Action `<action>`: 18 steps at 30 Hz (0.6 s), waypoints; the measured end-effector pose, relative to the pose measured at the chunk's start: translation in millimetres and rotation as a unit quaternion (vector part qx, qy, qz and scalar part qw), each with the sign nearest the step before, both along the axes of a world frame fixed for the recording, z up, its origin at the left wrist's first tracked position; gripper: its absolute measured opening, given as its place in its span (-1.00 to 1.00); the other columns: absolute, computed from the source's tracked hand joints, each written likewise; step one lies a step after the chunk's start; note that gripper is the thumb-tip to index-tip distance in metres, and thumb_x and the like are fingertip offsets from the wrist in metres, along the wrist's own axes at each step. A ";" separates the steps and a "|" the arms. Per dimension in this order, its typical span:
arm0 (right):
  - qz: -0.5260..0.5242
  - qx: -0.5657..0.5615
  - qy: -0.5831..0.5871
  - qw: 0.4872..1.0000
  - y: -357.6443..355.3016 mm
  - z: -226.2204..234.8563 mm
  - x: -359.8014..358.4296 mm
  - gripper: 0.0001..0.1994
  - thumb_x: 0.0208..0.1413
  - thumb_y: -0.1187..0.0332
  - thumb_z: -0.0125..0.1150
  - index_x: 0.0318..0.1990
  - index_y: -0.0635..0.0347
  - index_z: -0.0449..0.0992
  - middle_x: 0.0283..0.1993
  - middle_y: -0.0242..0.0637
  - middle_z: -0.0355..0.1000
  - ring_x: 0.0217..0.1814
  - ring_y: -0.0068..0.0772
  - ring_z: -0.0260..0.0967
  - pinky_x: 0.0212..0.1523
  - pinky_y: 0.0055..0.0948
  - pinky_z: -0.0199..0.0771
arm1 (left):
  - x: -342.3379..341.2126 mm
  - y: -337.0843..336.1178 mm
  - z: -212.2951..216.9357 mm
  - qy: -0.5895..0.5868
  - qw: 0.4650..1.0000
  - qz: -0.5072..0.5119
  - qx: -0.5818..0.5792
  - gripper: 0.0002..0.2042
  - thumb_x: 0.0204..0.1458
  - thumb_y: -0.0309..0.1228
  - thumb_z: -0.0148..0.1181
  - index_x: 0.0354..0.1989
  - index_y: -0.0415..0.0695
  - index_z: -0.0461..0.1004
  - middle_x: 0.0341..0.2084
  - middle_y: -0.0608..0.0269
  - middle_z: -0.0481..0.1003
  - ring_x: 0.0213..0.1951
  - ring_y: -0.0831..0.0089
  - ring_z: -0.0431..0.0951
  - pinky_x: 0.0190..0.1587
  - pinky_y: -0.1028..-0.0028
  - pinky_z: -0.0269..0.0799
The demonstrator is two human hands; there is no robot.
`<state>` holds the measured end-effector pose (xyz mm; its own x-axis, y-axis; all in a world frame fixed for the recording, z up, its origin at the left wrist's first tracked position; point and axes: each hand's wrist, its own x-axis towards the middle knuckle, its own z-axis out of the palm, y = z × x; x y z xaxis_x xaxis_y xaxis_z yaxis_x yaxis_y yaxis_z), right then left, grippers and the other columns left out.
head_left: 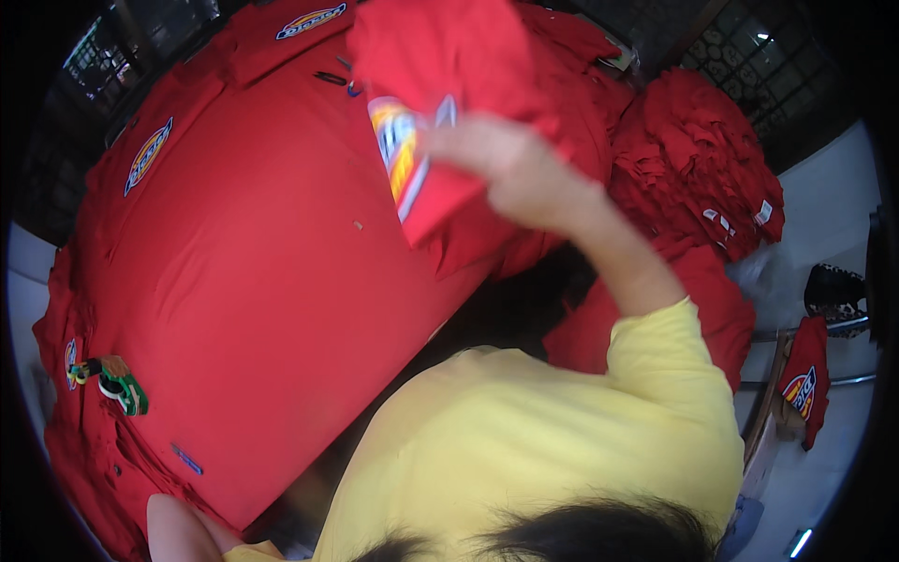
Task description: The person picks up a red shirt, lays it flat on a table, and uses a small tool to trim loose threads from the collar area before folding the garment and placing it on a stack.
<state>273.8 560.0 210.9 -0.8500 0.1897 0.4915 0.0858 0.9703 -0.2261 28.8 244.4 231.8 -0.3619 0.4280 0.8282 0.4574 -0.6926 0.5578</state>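
My right hand [501, 164], smeared by motion, reaches across the upper middle with its fingers closed on a red garment [449, 56]. That garment bears a large printed logo patch in yellow, blue and white, and its folded lower corner hangs just under my hand. Beneath it spreads a table-wide layer of flat red fabric [272, 253]. Of my left side only a bent bare arm [178, 532] shows at the lower left edge; the left hand is out of view.
A heap of red garments [693, 150] with white labels lies at the right. Dark scissors [332, 79] rest near the table's far side. A green tape dispenser [124, 386] and a small blue tool [187, 459] sit at the left. Another red piece [807, 375] hangs far right.
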 end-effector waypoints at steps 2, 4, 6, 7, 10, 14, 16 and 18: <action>0.011 0.005 -0.088 0.996 13.2 -97.0 26.1 -0.48 -0.10 0.70 -0.04 0.11 0.22 0.38 0.13 -0.04 0.33 0.14 0.00 0.28 0.17 -0.22 0.28 | 6.5 15.6 0.2 -0.001 1.000 -0.003 -0.009 -0.53 0.20 -0.20 -0.18 0.16 -0.29 0.18 -0.01 0.02 0.38 0.04 0.25 0.39 0.12 0.28 0.28; -0.016 -0.024 -0.304 0.952 0.7 -122.9 49.0 -0.45 -0.01 0.41 0.18 0.21 0.11 0.26 0.29 -0.13 0.16 0.35 -0.09 0.05 0.24 -0.17 0.18 | 9.7 25.4 0.5 0.000 1.000 0.003 -0.018 -0.54 0.20 -0.20 -0.18 0.16 -0.28 0.19 0.00 0.02 0.38 0.04 0.25 0.39 0.12 0.28 0.28; 0.056 -0.211 -0.197 0.956 24.6 -116.0 40.9 -0.48 -0.01 0.34 0.22 0.17 0.14 0.32 0.21 -0.15 0.27 0.30 -0.10 0.14 0.22 -0.20 0.21 | 13.9 31.1 -0.3 0.002 1.000 0.016 -0.027 -0.54 0.21 -0.19 -0.19 0.16 -0.27 0.20 0.00 0.02 0.38 0.05 0.26 0.38 0.12 0.28 0.28; 0.015 -0.258 -0.163 0.952 42.5 -100.3 36.3 -0.56 0.03 0.32 0.19 0.10 0.15 0.37 0.15 -0.13 0.31 0.23 -0.08 0.22 0.18 -0.20 0.25 | 15.0 34.1 -1.6 0.001 0.999 0.025 -0.031 -0.54 0.21 -0.19 -0.19 0.16 -0.27 0.20 0.00 0.02 0.38 0.05 0.26 0.38 0.12 0.28 0.28; -0.253 -0.190 -0.008 0.949 143.3 -81.4 38.9 -0.69 0.11 0.23 0.11 -0.07 0.21 0.48 0.01 -0.08 0.39 0.03 -0.01 0.37 0.05 -0.20 0.35 | 24.1 44.3 2.4 0.003 0.999 0.037 -0.038 -0.55 0.21 -0.18 -0.20 0.15 -0.25 0.22 0.01 0.03 0.38 0.07 0.26 0.37 0.12 0.29 0.28; -0.569 -0.062 0.025 0.820 269.4 -117.0 60.8 -0.71 0.13 0.14 0.08 -0.27 0.21 0.48 -0.20 -0.03 0.47 -0.08 0.04 0.40 -0.09 -0.11 0.38 | 30.3 58.9 2.6 -0.002 0.998 0.039 -0.043 -0.56 0.22 -0.18 -0.21 0.15 -0.23 0.23 0.02 0.03 0.38 0.08 0.26 0.36 0.11 0.29 0.28; -0.559 -0.168 -0.012 0.812 306.5 -132.1 71.1 -0.72 0.08 0.12 0.14 -0.26 0.17 0.48 -0.21 -0.02 0.47 -0.12 0.06 0.42 -0.11 -0.08 0.40 | 32.0 56.9 3.9 -0.005 0.998 0.044 -0.041 -0.56 0.22 -0.17 -0.21 0.14 -0.23 0.24 0.02 0.04 0.38 0.09 0.26 0.36 0.11 0.29 0.28; -0.528 -0.179 0.151 0.817 352.0 -128.4 114.7 -0.76 0.05 0.16 0.18 -0.33 0.16 0.50 -0.29 -0.03 0.50 -0.16 0.06 0.43 -0.16 -0.12 0.39 | 32.0 58.8 5.0 -0.014 0.999 0.026 -0.027 -0.56 0.23 -0.17 -0.22 0.14 -0.22 0.25 0.02 0.04 0.38 0.09 0.26 0.35 0.11 0.29 0.28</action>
<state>388.6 912.0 82.5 0.0286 0.9155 0.4013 0.7202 0.2596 -0.6434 60.9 303.2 236.8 -0.4071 0.4526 0.7934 0.4756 -0.6365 0.6072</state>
